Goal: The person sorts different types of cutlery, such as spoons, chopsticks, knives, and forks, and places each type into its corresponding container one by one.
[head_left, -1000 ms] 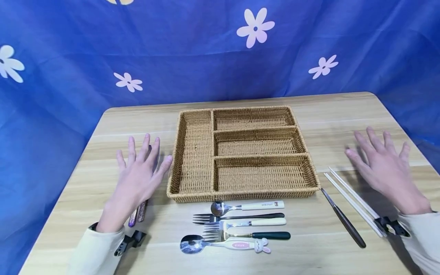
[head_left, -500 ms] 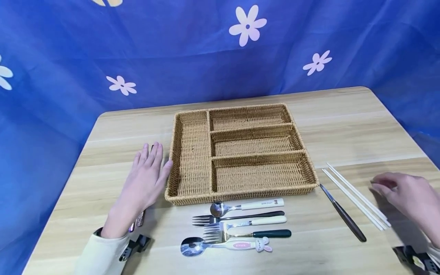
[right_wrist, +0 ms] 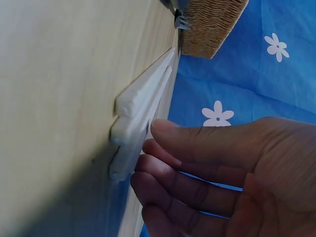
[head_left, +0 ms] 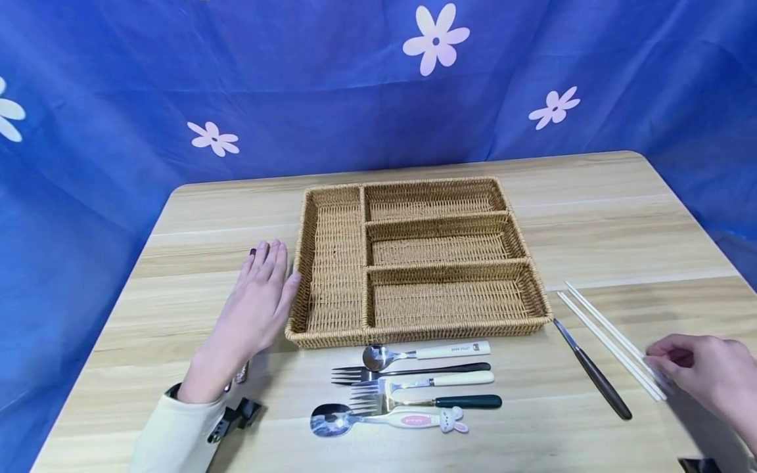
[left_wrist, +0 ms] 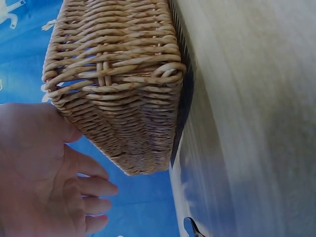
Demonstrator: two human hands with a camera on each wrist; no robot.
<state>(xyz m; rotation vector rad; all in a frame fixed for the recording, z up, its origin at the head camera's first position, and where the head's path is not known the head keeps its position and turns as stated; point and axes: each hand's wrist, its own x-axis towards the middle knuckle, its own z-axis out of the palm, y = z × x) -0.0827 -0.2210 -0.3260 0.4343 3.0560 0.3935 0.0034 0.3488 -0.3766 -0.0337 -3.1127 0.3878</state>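
My left hand hovers palm-down with fingers extended beside the left end of the wicker cutlery basket, thumb at its rim. It mostly hides slim purple-patterned utensils beneath it. My right hand is at the near end of the white chopsticks, which lie slanting on the table. In the right wrist view its thumb and loosely bent fingers come right up to the chopstick ends, with a gap between thumb and fingers.
The basket has several compartments. Before it lie a white-handled spoon, several forks and a bunny-handled spoon. A dark-handled utensil lies left of the chopsticks. A blue flowered cloth hangs behind the table.
My right hand has come down and back from a spread pose to the chopsticks' near end, fingers now bent. My left hand's fingers have drawn together, and it has shifted slightly right.
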